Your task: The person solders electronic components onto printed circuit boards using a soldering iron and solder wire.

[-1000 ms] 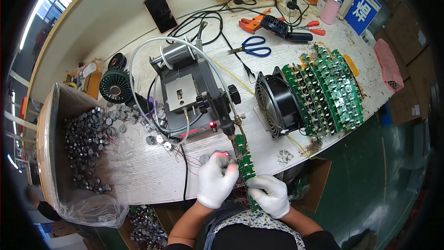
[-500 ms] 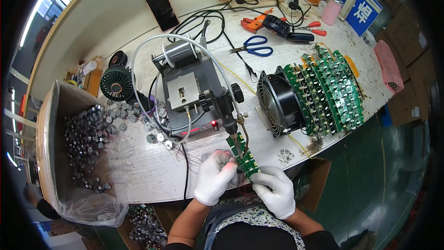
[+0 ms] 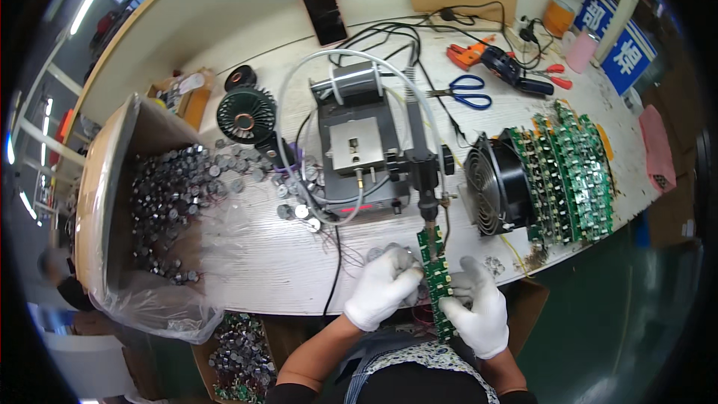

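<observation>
A long green circuit board [image 3: 440, 295] stands nearly upright in front of me, its far end under the tip of a soldering iron [image 3: 426, 191] clamped on a stand. At its lower right edge, my right hand [image 3: 479, 316], in a white glove, grips it with the thumb across its face. On the other side my gloved left hand [image 3: 384, 289] is closed in a pinch close to the edge. What its fingertips hold is hidden. Thin red wires [image 3: 423, 313] show behind the board, between the hands.
A grey solder feeder [image 3: 351, 146] with a wire spool stands ahead. To the left, a lined carton [image 3: 93, 217] holds many small round motors [image 3: 161, 209]. At right are a black fan [image 3: 497, 183] and rows of circuit boards [image 3: 572, 176]. Scissors [image 3: 470, 93] lie behind.
The whole view has shifted, so the bench sits further right. The circuit board has come toward me under the iron and stands straighter. My right hand has moved up along its edge.
</observation>
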The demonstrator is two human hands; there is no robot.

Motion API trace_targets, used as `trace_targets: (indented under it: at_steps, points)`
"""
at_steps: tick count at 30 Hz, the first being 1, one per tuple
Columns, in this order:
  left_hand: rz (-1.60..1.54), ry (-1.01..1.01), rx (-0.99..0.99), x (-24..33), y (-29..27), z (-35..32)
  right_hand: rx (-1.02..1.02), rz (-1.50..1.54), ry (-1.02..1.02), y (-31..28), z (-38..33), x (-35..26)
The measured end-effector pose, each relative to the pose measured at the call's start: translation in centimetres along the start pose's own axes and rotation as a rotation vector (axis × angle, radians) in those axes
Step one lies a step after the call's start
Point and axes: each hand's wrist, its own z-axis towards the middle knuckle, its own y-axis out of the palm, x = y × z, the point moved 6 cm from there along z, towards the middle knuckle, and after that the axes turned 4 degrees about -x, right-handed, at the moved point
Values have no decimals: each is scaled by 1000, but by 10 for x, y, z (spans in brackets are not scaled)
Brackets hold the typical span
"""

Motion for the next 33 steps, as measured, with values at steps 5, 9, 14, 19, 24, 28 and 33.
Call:
trace_targets:
  at_steps: [5,9,14,19,24,28,33]
  points:
    - [11,-84,-14,3,-5,-9,-84,-33,87,17,5,-1]
    - [15,1,69,8,-23,-20,17,-65,107,15,7,4]
    - [788,597,608,46,-81,-48,27,-24,144,14,5,11]
    - [1494,667,646,68,-92,-42,36,-5,141,15,5,8]
    - [1659,596,571,67,-92,-33,16,-40,130,15,6,2]
    - [1646,573,551,66,-93,-35,7,-36,162,14,6,2]
    - [1283,655,536,62,-100,-50,2,-42,188,14,3,5]
